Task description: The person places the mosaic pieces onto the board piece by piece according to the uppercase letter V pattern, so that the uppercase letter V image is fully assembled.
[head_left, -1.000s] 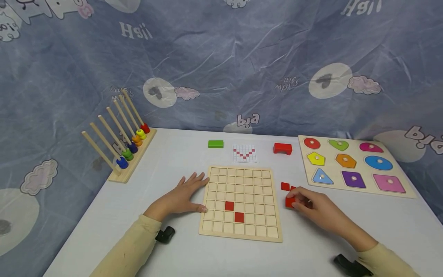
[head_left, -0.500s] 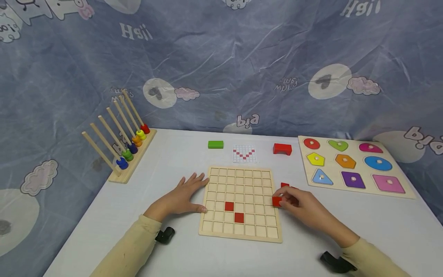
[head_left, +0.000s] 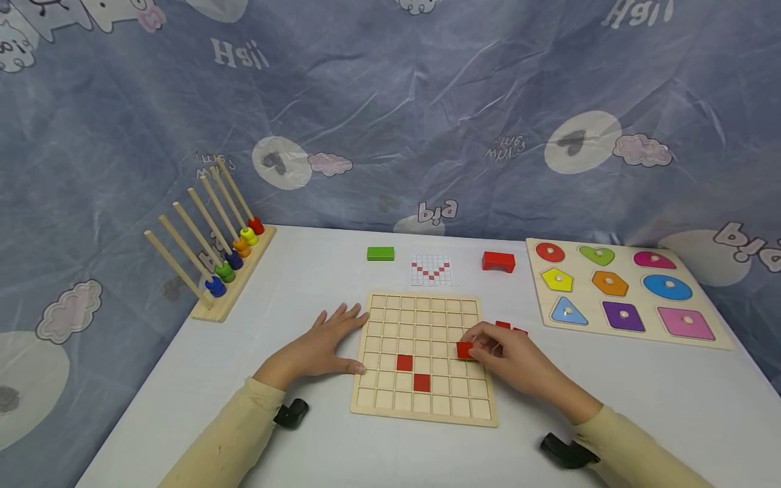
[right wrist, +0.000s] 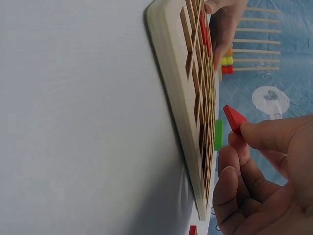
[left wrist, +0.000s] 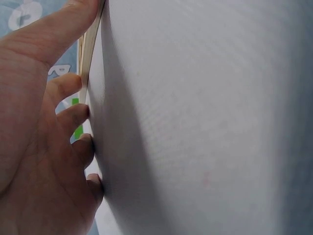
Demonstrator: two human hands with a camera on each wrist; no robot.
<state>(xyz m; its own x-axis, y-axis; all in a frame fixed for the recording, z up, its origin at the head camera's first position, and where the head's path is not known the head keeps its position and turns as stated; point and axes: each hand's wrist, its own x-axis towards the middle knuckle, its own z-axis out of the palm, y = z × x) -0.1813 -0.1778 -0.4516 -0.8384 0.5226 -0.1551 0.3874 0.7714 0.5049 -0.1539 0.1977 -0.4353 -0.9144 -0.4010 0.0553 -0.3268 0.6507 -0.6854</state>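
Observation:
A wooden grid board (head_left: 427, 415) lies flat in the middle of the table. Two red square tiles sit in its cells, one tile (head_left: 405, 362) up and left of the other tile (head_left: 422, 383). My left hand (head_left: 317, 347) rests with spread fingers at the board's left edge, thumb and fingertips touching it. Over the right part of the board, my right hand (head_left: 512, 356) pinches a red square tile (head_left: 464, 350) between thumb and fingers. In the right wrist view that tile (right wrist: 234, 118) is tilted and held above the grid.
Right of the board lie loose red tiles (head_left: 503, 324), partly behind my right hand. Behind it are a green block (head_left: 381, 254), a pattern card (head_left: 431, 270) and a red arch block (head_left: 498, 262). A peg rack (head_left: 222, 313) stands left, a shape puzzle (head_left: 647, 325) lies right.
My right hand has lifted a red tile from beside the board and carried it left over the board's right columns. The left hand has stayed in place.

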